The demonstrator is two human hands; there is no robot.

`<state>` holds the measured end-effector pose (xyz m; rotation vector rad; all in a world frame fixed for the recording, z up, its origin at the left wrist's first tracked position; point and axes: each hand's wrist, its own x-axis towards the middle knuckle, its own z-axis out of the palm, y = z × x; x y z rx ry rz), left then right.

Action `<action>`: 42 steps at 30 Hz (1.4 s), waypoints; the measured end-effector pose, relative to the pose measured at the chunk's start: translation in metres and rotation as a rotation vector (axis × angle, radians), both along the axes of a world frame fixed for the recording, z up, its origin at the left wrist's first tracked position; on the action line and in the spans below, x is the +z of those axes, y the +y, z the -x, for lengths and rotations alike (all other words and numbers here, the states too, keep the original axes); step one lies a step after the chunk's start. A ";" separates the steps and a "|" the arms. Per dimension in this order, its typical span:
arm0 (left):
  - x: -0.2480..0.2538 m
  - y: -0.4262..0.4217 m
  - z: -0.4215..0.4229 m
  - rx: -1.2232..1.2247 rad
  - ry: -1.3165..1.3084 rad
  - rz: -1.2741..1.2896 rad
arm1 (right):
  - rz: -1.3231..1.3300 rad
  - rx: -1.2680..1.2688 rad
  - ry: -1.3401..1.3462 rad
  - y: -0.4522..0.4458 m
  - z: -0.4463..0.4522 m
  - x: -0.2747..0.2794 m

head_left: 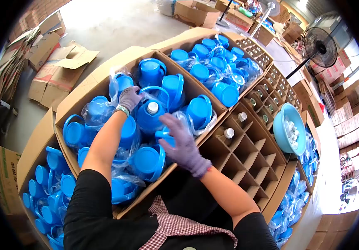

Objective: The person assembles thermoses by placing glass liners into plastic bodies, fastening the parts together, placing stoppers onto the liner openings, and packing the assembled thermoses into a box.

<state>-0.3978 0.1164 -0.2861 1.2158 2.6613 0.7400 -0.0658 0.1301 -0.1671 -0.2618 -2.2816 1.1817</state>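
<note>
In the large carton (88,86) before me stand several blue plastic jugs with carry handles, partly wrapped in clear bags. One blue jug (147,123) has no blue lid on, so a white stopper (153,107) shows at its top. My left hand (129,99), in a purple-grey glove, is closed at that jug's left upper edge, near the end of its raised handle; the fingertips are partly hidden. Just right of the same jug, my right hand (183,146), gloved too, hovers with fingers spread and nothing in them, slightly blurred.
To the right, a divided carton (246,156) holds a few white-capped bottles (228,133). A light blue basin (283,129) with small white pieces rests on the dividers. More blue jugs (52,196) fill cartons around me. A black fan (319,48) stands at the back right.
</note>
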 end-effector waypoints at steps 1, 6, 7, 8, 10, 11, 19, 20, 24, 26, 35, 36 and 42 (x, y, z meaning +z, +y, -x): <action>-0.004 0.002 -0.003 -0.006 0.043 -0.010 | 0.082 -0.032 0.045 0.001 -0.022 0.007; 0.034 -0.001 -0.062 -0.049 0.263 -0.380 | 0.254 -0.660 0.143 0.042 -0.155 0.004; 0.051 -0.003 -0.086 -0.013 0.496 -0.542 | 0.315 -0.765 0.183 0.050 -0.182 -0.002; 0.058 -0.008 -0.103 -0.218 0.387 -0.577 | 0.321 -0.833 0.131 0.056 -0.214 -0.015; 0.068 -0.015 -0.141 -0.544 0.129 -0.311 | 0.319 -0.930 0.033 0.052 -0.252 -0.042; 0.071 -0.016 -0.157 -0.650 -0.018 -0.009 | 0.312 -0.958 -0.016 0.047 -0.265 -0.050; 0.063 0.015 -0.182 -0.925 0.072 0.581 | 0.512 -0.915 -0.076 0.031 -0.292 -0.119; 0.067 0.014 -0.186 -0.902 0.087 0.565 | 0.521 -0.895 -0.080 0.031 -0.287 -0.110; 0.070 0.007 -0.176 -0.718 -0.004 0.279 | 0.539 -0.880 -0.070 0.041 -0.300 -0.115; 0.075 0.004 -0.150 -0.582 -0.135 -0.013 | 0.639 -0.896 -0.007 0.047 -0.310 -0.124; -0.015 -0.013 -0.050 -0.220 -0.013 0.250 | 0.777 -0.835 0.113 0.046 -0.312 -0.109; -0.006 -0.014 -0.060 -0.193 0.048 0.285 | 0.778 -0.828 0.109 0.046 -0.309 -0.106; 0.031 0.003 -0.087 -0.412 0.205 0.034 | 0.797 -0.827 0.109 0.049 -0.314 -0.105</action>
